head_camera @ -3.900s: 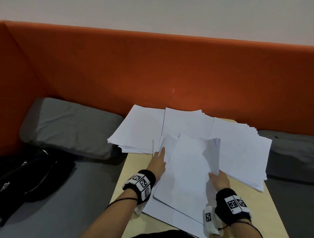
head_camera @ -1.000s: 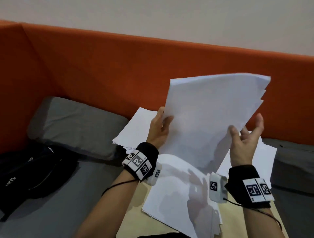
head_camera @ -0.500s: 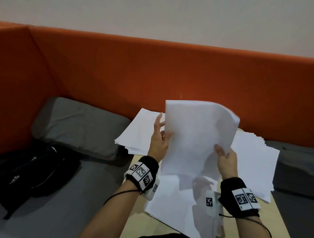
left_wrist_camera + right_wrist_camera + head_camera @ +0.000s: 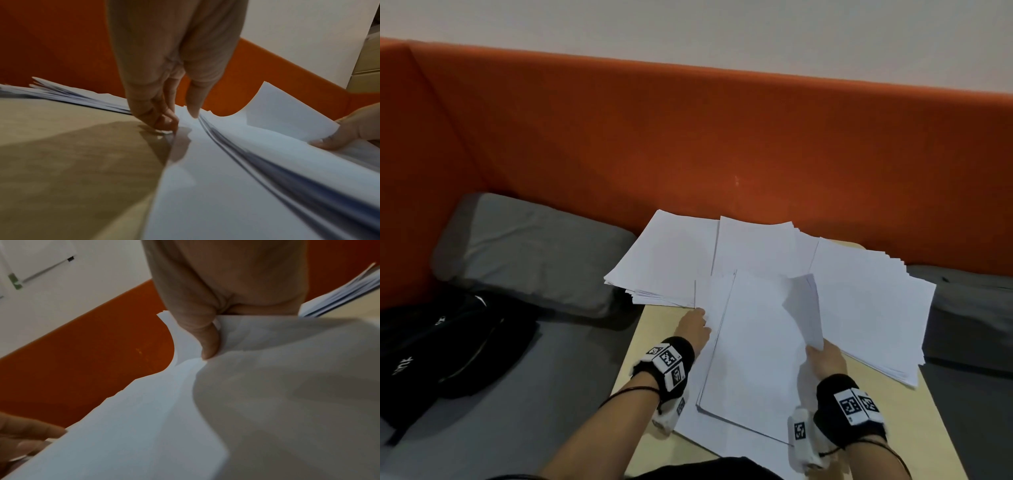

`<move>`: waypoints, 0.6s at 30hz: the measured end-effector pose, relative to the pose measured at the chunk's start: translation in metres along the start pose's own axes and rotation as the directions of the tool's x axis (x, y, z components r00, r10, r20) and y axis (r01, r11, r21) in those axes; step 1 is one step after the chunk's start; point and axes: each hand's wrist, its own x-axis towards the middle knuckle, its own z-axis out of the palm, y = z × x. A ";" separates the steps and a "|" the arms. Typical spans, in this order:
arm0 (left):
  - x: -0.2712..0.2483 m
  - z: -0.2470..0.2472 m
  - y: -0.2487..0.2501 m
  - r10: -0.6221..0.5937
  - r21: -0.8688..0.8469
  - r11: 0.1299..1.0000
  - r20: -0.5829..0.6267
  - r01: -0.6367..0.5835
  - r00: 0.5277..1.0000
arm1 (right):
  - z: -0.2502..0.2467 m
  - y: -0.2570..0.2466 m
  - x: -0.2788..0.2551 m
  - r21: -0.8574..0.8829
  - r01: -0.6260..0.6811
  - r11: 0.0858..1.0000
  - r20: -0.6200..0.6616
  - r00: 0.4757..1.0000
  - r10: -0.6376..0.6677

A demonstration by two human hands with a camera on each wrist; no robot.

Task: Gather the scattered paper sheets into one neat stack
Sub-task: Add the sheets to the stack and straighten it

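A stack of white paper sheets (image 4: 753, 349) lies flat in the middle of the pale wooden table (image 4: 654, 329), on top of a few wider loose sheets (image 4: 709, 428). My left hand (image 4: 693, 329) is at the stack's left edge; in the left wrist view its fingers (image 4: 164, 120) curl at the table while the thumb lies on the paper, pinching the sheets' edge. My right hand (image 4: 823, 354) pinches the stack's right edge, which curls upward (image 4: 803, 308); the thumb (image 4: 207, 344) presses on top. Other loose piles lie behind at left (image 4: 667, 260), centre (image 4: 756, 243) and right (image 4: 869, 308).
An orange padded backrest (image 4: 688, 144) rises right behind the table. Grey cushions sit at the left (image 4: 527, 246) and right (image 4: 969, 308). A black bag (image 4: 441, 346) lies on the grey seat at the far left. The right pile overhangs the table's edge.
The stack that both hands held upright in the air has come down flat onto the table. Both hands dropped with it and stayed at its left and right edges.
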 end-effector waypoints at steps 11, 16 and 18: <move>-0.003 0.007 0.001 0.140 -0.078 0.985 -0.180 -0.156 0.974 | -0.001 -0.002 -0.003 0.000 -0.013 1.000 -0.004 1.000 0.013; -0.004 0.006 0.004 0.149 0.008 0.989 -0.138 -0.149 0.979 | -0.002 -0.001 -0.005 0.008 -0.022 1.000 -0.020 1.000 0.022; -0.004 0.006 0.003 0.113 -0.006 0.993 -0.104 -0.114 0.988 | -0.002 -0.001 -0.005 0.011 -0.022 1.000 -0.023 0.999 0.023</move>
